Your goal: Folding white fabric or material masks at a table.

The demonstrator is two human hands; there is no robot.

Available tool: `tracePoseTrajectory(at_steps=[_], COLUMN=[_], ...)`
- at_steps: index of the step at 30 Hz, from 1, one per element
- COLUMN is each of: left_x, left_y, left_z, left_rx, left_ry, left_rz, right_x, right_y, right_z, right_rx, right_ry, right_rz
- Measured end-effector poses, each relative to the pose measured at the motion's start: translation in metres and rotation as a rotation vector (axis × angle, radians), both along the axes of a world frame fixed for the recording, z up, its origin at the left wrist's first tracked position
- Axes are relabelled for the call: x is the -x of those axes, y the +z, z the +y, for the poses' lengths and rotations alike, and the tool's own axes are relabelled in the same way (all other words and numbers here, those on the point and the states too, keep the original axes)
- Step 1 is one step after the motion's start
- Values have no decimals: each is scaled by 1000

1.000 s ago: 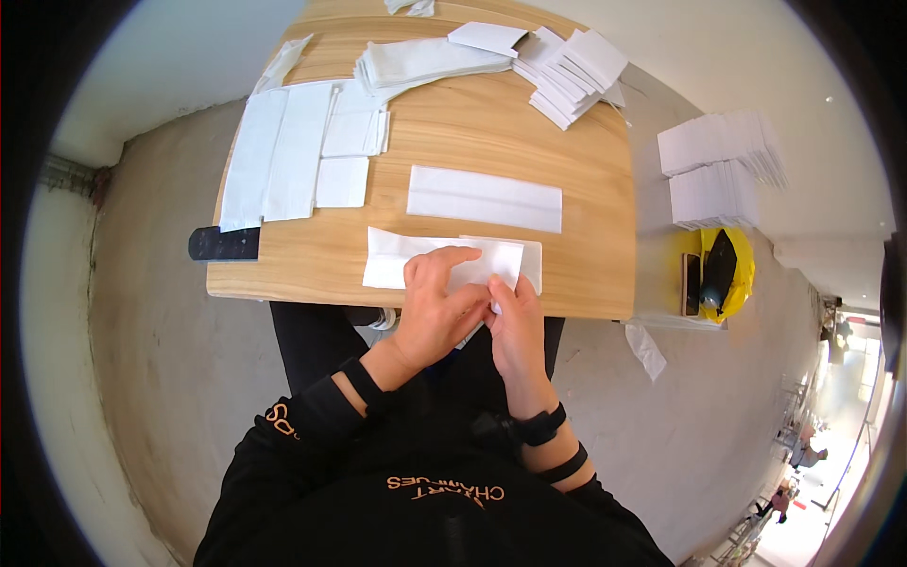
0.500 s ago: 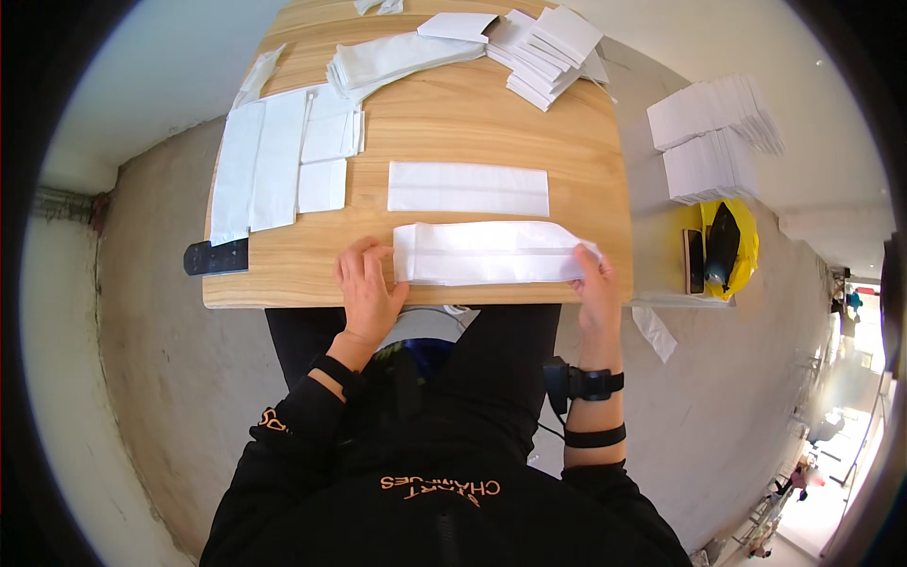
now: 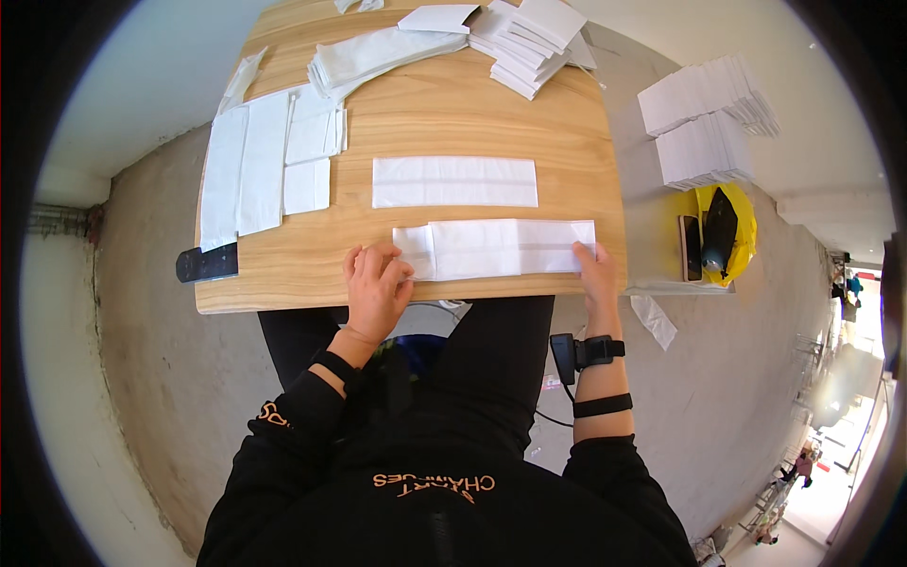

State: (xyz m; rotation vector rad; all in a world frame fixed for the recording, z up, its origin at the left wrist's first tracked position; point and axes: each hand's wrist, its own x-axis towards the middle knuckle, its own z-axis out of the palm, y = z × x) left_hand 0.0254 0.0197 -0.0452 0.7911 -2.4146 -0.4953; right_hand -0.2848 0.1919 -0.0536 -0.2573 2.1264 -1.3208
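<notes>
A long, flat white sleeve [image 3: 477, 250] lies crosswise near the table's front edge, with crosswise edges showing on its surface. My left hand [image 3: 376, 288] is at its left end, fingers curled and closed on the edge. At the lower right corner, my right hand [image 3: 597, 269] grips the sleeve, thumb on top and the other fingers mostly hidden. Just beyond it, a similar white sleeve [image 3: 454, 182] lies flat on the wooden table [image 3: 416, 113], touched by neither hand.
White flat sleeves [image 3: 260, 170] overlap at the left, beside a dark remote-like object [image 3: 208, 263]. More sleeves [image 3: 383, 59] and white folded cards [image 3: 534, 42] lie at the back. On the right surface are card stacks [image 3: 704, 146], a phone [image 3: 690, 248] and a yellow bag [image 3: 742, 236].
The near sleeve's right end now lies flat and square, where it was bent and lifted before. My right thumb has moved to its lower corner. The whole view has shifted slightly.
</notes>
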Motion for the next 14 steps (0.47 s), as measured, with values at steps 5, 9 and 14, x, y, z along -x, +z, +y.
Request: tracePoseTrajectory(at_steps=[5,9,14], left_x=[0,1,-3], left_y=[1,0,-3], left_z=[0,-1,-2], left_rx=[-2,-6,-27], left_ry=[6,5,12], left_rz=[6,19,5], right_x=[1,-3,-28], right_y=[-11,-19,13], right_z=[4,3,-9], right_rx=[-145,-80,-309], right_ry=[124,85,108], right_rz=[391,520,793])
